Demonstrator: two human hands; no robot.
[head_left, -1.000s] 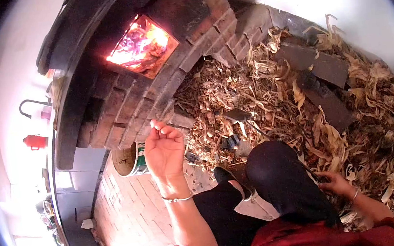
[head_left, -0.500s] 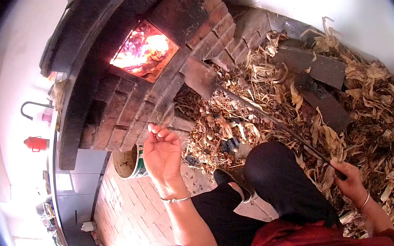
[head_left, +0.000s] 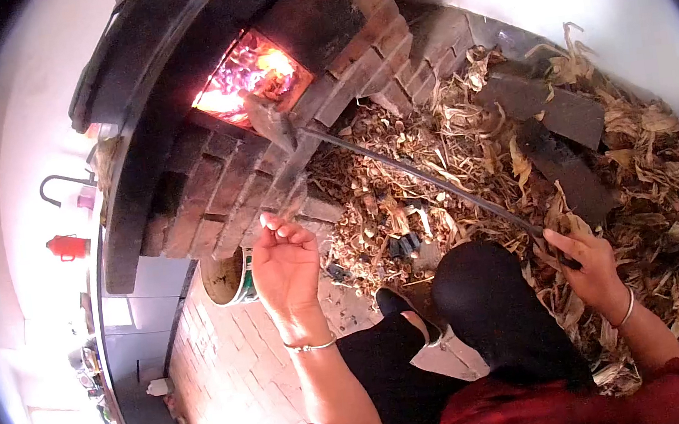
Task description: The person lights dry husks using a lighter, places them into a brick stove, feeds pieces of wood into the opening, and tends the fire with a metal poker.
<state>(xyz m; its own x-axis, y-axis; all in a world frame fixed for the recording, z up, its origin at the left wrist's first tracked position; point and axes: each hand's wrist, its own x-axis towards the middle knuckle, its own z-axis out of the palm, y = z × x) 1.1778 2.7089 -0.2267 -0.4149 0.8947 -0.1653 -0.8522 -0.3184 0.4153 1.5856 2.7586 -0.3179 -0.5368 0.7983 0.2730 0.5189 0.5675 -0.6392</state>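
My right hand (head_left: 586,261) is wrapped round the end of a long dark metal handle. The handle runs up and left to the flat blade of a shovel (head_left: 269,121), which is at the lower edge of the square fire opening (head_left: 253,75) in the brick stove (head_left: 223,183). Flames and glowing material fill the opening. My left hand (head_left: 286,260) is raised in front of the stove, palm up, its fingers curled in; whether anything small is between the fingertips is too small to tell.
Dry husks (head_left: 656,201) and brown boards (head_left: 545,109) lie on the right. Dark lumps (head_left: 404,245) sit among debris near my shoe (head_left: 401,310). A bucket (head_left: 226,278) stands below the stove. On the left are a grey cabinet (head_left: 134,353) and a red object (head_left: 67,247).
My right hand has lifted the shovel from the husks. Its blade has swung up and left to the fire opening. My left hand has hardly moved.
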